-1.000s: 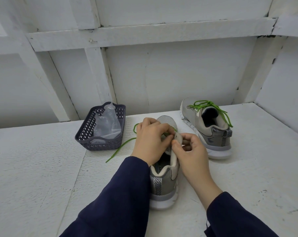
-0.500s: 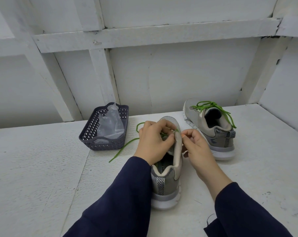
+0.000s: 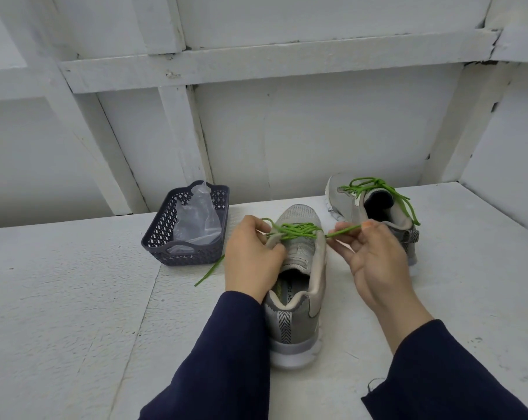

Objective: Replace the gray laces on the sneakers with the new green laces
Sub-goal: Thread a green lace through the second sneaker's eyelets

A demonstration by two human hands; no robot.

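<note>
Green lace [image 3: 296,231] drawn rightward out of the near sneaker [image 3: 299,316]: right hand [image 3: 375,259], pinching its end, has pulled away from the shoe, while left hand [image 3: 252,259] grips the left eyelet edge. Far sneaker [image 3: 337,190], at right, is already green-laced; another crossing appears threaded.

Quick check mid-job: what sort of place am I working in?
Probably a shed or workshop corner: rough white-painted table, white board wall with exposed framing, and a small plastic basket holding a clear bag.
</note>
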